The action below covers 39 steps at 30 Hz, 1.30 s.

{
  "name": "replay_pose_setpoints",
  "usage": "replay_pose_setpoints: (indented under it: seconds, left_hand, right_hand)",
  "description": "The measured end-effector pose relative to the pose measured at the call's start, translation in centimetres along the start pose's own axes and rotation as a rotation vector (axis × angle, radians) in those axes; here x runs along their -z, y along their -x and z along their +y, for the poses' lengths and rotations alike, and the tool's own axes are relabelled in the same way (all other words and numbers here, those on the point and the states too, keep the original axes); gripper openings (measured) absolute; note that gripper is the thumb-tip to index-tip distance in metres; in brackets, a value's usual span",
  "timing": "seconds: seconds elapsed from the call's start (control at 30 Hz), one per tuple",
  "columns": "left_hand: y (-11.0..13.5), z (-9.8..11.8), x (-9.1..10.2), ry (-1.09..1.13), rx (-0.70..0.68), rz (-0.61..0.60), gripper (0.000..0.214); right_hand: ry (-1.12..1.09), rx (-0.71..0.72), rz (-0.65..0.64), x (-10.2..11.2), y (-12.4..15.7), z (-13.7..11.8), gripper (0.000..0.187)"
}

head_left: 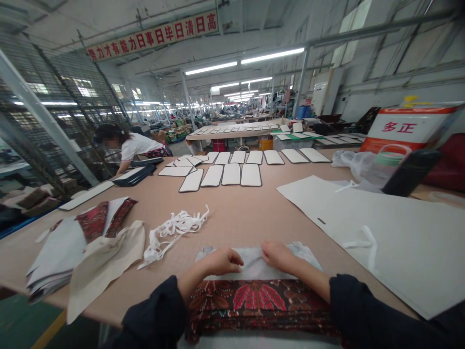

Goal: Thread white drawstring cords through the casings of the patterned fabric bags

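Both my hands rest on a white fabric piece [254, 265] lying on the brown table [236, 213] right in front of me. My left hand [220, 261] has its fingers curled and pressed onto the white piece. My right hand [278, 254] is also curled, fingertips pinching the same piece near its middle. Just below my hands lies a dark red patterned fabric [259, 298] over the table's near edge. A tangle of white strips [174, 230] lies to the left of my left hand.
A stack of white and red-patterned pieces [72, 242] with a cream cloth [105, 264] sits at the left. White rounded panels [221, 174] lie in rows at mid-table. A large white sheet [392, 237] covers the right side. Another person [127, 145] bends over the far left.
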State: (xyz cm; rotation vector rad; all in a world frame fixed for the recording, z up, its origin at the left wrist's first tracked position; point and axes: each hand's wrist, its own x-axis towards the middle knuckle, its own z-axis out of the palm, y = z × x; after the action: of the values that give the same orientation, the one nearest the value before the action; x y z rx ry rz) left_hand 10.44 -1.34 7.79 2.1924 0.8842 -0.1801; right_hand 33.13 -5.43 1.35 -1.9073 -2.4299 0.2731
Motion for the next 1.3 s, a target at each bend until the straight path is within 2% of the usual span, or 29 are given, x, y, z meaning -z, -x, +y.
replay_pose_setpoints:
  seconds: [0.07,0.13,0.23,0.3,0.33,0.43,0.5,0.53,0.6,0.63,0.7,0.73,0.8,0.83,0.9,0.97,1.0,1.03,1.07,1.13,1.2,1.3]
  left_hand:
    - [-1.8,-0.1,-1.2,-0.193,-0.033,0.202,0.039]
    - [-3.3,0.2,-2.3,-0.321,-0.120,0.302,0.053]
    - [-4.4,0.3,-3.1,-0.382,-0.180,0.235,0.063]
    - [-4.2,-0.4,-2.7,-0.406,-0.127,0.169,0.056]
    - [-3.7,-1.1,-2.2,-0.425,-0.079,0.150,0.050]
    - [-1.5,-3.6,-0.3,-0.484,0.070,0.149,0.038]
    - [-0.1,-4.9,0.5,-0.500,0.125,0.164,0.033]
    - [0.3,-5.3,0.7,-0.504,0.131,0.172,0.029]
    - [0.8,-5.5,0.6,-0.508,0.121,0.189,0.022]
    - [0.9,-5.4,0.4,-0.508,0.110,0.207,0.019]
    - [1.0,-4.9,-0.3,-0.518,0.081,0.247,0.016]
    - [1.1,-4.6,-0.7,-0.530,0.051,0.258,0.016]
    - [1.6,-4.0,-1.5,-0.560,-0.056,0.264,0.018]
    - [2.1,-3.6,-1.8,-0.567,-0.128,0.259,0.018]
    - [3.0,-3.2,-2.0,-0.550,-0.267,0.247,0.015]
    - [3.7,-3.2,-1.5,-0.510,-0.327,0.253,0.016]
    - [3.9,-3.6,-0.9,-0.490,-0.315,0.275,0.018]
    - [4.0,-4.3,-0.2,-0.472,-0.274,0.315,0.021]
    - [3.9,-5.2,0.6,-0.456,-0.211,0.371,0.023]
    - [3.4,-7.6,2.3,-0.431,-0.056,0.514,0.024]
    - [2.7,-10.3,3.7,-0.428,0.090,0.653,0.030]
    - [1.9,-13.9,4.9,-0.465,0.278,0.787,0.049]
  right_hand:
    - [-0.019,0.079,0.058,0.7,0.5,-0.7,0.017]
    - [-0.128,0.150,0.050,1.5,1.1,-1.3,0.016]
    - [-0.305,0.132,-0.024,2.1,2.2,-0.3,0.021]
    - [-0.323,0.047,-0.051,2.0,3.2,2.4,0.037]
    - [-0.302,-0.003,-0.067,1.9,3.6,4.2,0.040]
    - [-0.177,-0.111,-0.253,1.8,4.2,9.5,0.034]
    - [-0.060,-0.160,-0.352,2.5,3.4,10.9,0.036]
    - [-0.031,-0.141,-0.351,3.1,2.6,10.5,0.037]
    - [-0.081,-0.014,-0.280,4.2,-0.2,7.4,0.037]
    - [-0.178,0.102,-0.244,4.7,-1.9,5.0,0.036]
    - [-0.377,0.284,-0.279,4.9,-5.6,-0.5,0.037]
    - [-0.441,0.351,-0.363,4.7,-7.3,-3.2,0.038]
    - [-0.456,0.365,-0.601,3.7,-10.2,-7.7,0.039]
    - [-0.434,0.363,-0.673,3.1,-11.2,-9.2,0.038]
    - [-0.414,0.335,-0.768,2.2,-12.9,-11.2,0.040]
    - [-0.464,0.261,-0.846,1.9,-14.4,-11.8,0.042]
    - [-0.505,0.187,-0.838,2.0,-15.2,-11.9,0.039]
    - [-0.546,0.092,-0.770,2.2,-16.2,-11.9,0.033]
    - [-0.577,-0.005,-0.646,2.5,-17.2,-11.8,0.026]
    - [-0.596,-0.153,-0.307,3.0,-19.5,-11.9,0.018]
    - [-0.589,-0.228,-0.059,3.2,-21.7,-12.2,0.022]
    - [-0.601,-0.275,0.083,2.7,-24.2,-12.8,0.025]
